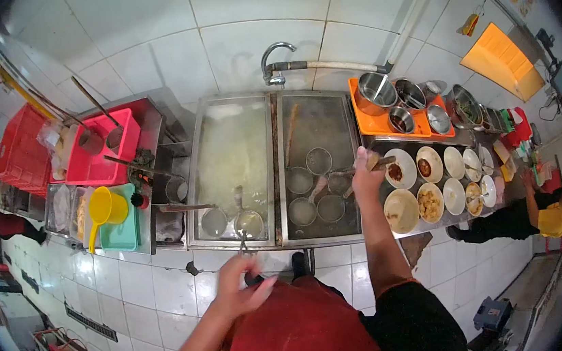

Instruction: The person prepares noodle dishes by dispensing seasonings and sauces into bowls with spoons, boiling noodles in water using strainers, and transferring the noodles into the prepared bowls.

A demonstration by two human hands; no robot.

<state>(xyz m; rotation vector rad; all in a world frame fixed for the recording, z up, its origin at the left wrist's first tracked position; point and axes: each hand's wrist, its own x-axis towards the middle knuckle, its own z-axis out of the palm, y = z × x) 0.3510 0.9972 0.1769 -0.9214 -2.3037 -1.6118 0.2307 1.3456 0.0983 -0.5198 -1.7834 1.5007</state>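
Observation:
My left hand (241, 286) is in front of the left cooking vat (233, 146), its fingers apart and somewhat blurred, with nothing visible in it. Just beyond it, a metal utensil (242, 240) stands at a round strainer (249, 224) in the cloudy liquid. My right hand (368, 179) is closed around a wooden handle (379, 164) at the right edge of the right vat (284, 168). Several round strainers (330, 208) sit in that vat. Close to my right hand are a bowl with dark red sauce (396, 171) and a bowl of pale liquid (402, 211).
A faucet (276, 63) rises behind the vats. To the right stand an orange tray (375, 122) of metal pots and several white bowls (453, 162). On the left are a pink bin (105, 168) and a yellow ladle (107, 206). Another person (552, 215) stands far right.

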